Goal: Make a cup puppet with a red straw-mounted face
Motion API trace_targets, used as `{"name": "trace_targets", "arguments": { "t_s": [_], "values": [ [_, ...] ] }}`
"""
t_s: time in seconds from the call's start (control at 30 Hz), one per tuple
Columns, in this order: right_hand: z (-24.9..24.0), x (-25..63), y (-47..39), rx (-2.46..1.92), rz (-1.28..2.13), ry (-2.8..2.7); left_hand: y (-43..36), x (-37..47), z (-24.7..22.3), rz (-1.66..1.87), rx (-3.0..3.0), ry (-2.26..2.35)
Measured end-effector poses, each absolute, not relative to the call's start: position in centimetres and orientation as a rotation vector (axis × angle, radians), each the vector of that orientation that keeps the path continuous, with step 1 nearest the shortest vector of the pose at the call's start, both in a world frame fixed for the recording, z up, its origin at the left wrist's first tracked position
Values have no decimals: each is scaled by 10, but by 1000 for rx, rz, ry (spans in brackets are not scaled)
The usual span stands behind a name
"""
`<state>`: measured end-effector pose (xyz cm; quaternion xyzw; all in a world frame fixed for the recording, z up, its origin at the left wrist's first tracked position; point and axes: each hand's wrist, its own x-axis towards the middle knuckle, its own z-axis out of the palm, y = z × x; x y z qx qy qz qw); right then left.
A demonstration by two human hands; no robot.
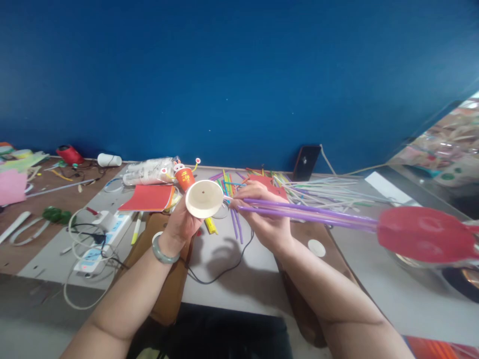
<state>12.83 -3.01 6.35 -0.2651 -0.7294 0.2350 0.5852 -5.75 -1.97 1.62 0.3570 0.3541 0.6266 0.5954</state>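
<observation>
The left hand (184,219) is near the centre of the frame, and its fingers are curled around a pale paper cup (204,200). The round face of this cup is turned to the camera, with one small dark spot in its middle; I cannot tell if it is the base or the inside. On the left wrist there is a grey-green bracelet (164,251).

The right hand (272,232) is just beside, to the right of the cup. Its fingers are pinched narrow and hold some purple sticks (329,213), which run toward the right side of the frame. There, they meet a red rounded piece (426,234). How each fingertip presses is too small to tell.

Right behind the cup, a red cup figure (183,177) with thin arms stands on the table (232,289). Left of it lie clear-wrapped white cups (149,172), and in front of these, red paper sheets (147,198). At lower left, a white power strip (107,242) lies among cables. Right of centre, pale sticks (325,192) are spread in a loose heap, and a dark phone (307,162) leans near the blue wall (239,85).
</observation>
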Motion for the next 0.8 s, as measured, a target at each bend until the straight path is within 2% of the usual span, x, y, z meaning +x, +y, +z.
{"name": "trace_targets", "arguments": {
  "t_s": [0.8],
  "values": [
    [63,133,-35,-635,572,-1763,-21,-57,12,1508,655,694]
  ]
}}
